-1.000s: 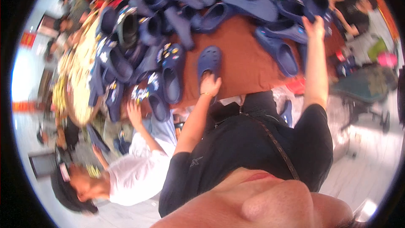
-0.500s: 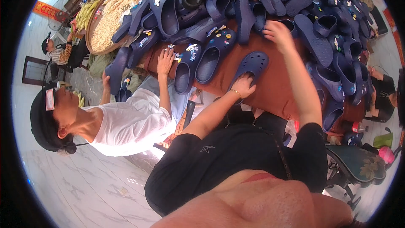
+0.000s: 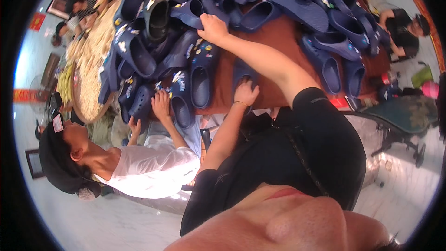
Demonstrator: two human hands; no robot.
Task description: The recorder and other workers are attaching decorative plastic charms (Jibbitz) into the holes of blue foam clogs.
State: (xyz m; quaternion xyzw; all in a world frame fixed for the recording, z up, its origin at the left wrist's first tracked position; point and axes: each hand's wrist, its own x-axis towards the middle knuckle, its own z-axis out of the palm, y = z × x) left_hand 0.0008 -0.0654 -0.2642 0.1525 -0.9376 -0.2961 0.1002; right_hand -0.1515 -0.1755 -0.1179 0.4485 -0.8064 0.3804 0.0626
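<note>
brown table (image 3: 283, 42): left hand (image 3: 245, 91) presses clog (image 3: 242, 72) at edge.

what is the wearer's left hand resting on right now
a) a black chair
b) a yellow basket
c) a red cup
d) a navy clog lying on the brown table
d: the left hand lies flat on a navy clog on the brown table, while the right hand reaches up into the pile of clogs.

Left hand (image 3: 245, 91) palm down, fingers spread; right hand (image 3: 213, 28) reaching far forward, arm extended.
</note>
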